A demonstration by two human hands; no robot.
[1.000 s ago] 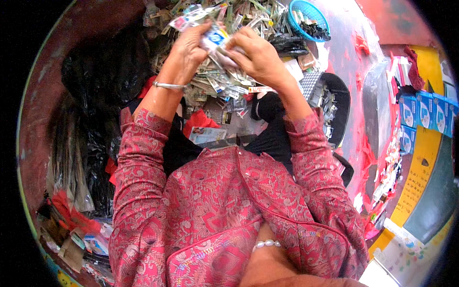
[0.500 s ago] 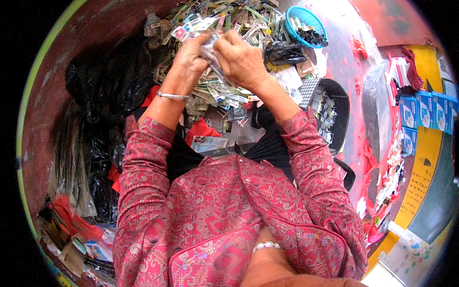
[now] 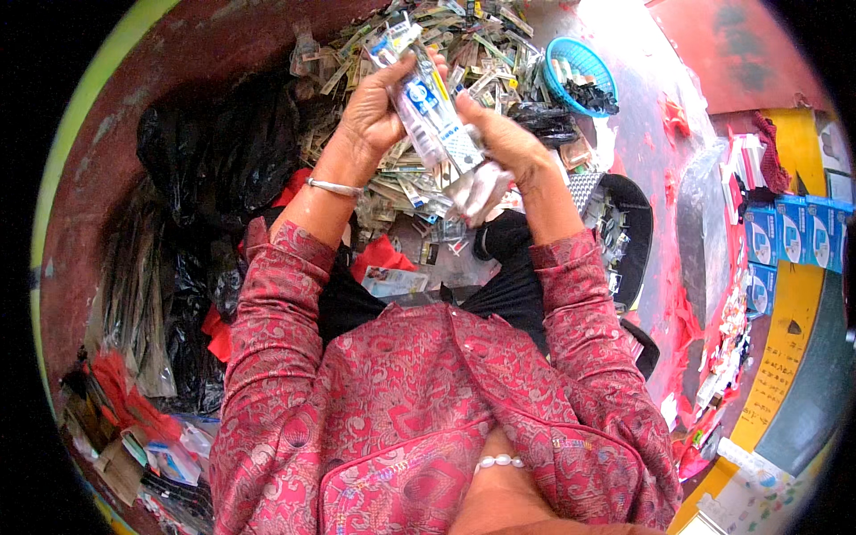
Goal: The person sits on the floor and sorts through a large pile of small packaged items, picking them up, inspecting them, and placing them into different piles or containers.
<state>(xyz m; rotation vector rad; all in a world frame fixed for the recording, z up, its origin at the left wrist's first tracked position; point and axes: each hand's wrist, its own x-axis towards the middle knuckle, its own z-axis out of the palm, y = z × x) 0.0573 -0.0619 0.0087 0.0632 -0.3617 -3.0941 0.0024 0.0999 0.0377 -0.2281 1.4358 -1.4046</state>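
**Both hands are working one clear packet above the pile**

You are holding a long clear plastic packet (image 3: pixel 430 107) up in front of you, at about twelve o'clock from your chest, and both hands are closed on it. Your left hand (image 3: pixel 370 111) is wrapping its fingers around the upper stretch, thumb across the front, which is keeping the packet steady and tilted so its printed face is turned toward you. Your right hand (image 3: pixel 499 143) is gripping the lower end, at about four o'clock from the left hand, where a crumpled bit of clear wrap (image 3: pixel 477 187) is hanging down. Gripping it at two points like this is probably letting you pull or straighten the sleeve without it folding; what exactly the fingertips are doing is hidden behind the packet.

You are keeping the packet lifted clear of the heap of similar packets (image 3: pixel 464 45) that is spreading across the floor at twelve o'clock, so it is staying apart from the loose ones. A blue basket (image 3: pixel 557 67) is sitting at two o'clock, near the heap's edge and within your right arm's reach, with a few dark pieces in it. Black plastic bags (image 3: pixel 214 152) are lying bunched at ten o'clock, well apart from your hands. One more flat packet (image 3: pixel 392 281) is lying by your lap at six o'clock from the hands. Blue boxes (image 3: pixel 789 232) are standing stacked far out at three o'clock, beside a yellow surface.
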